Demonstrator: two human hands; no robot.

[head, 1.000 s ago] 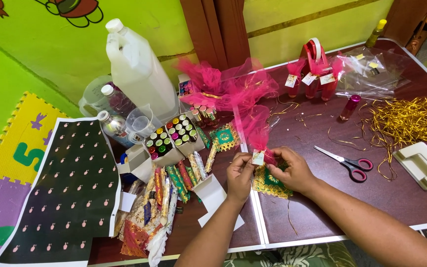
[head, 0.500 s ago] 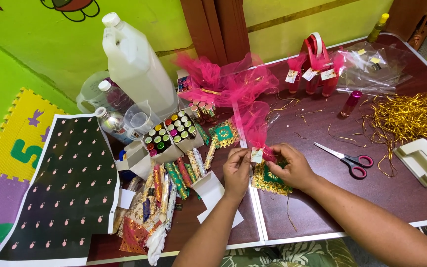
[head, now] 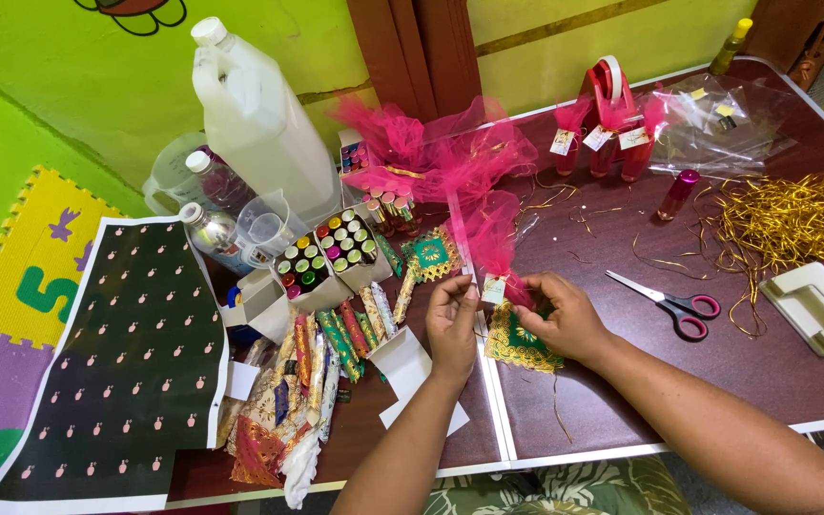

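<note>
My left hand [head: 453,322] and my right hand [head: 562,315] meet over a small favour wrapped in pink tulle [head: 496,238], its netting standing up above my fingers. A small paper tag [head: 495,288] hangs at the neck between both hands. Under my right hand lies a green and gold woven pouch [head: 519,345]. Both hands pinch at the neck of the favour, near the tag.
Red-handled scissors [head: 671,306] lie right of my hands; gold shredded ribbon [head: 786,220] and a white hole punch [head: 815,307] sit further right. A box of small coloured bottles [head: 328,256], a big white jug [head: 261,124], finished pink favours [head: 608,133] and black patterned paper [head: 126,353] surround the brown table [head: 622,401].
Both hands stay at the favour's neck; the fingers shift slightly around the tag. Nothing else on the table has moved.
</note>
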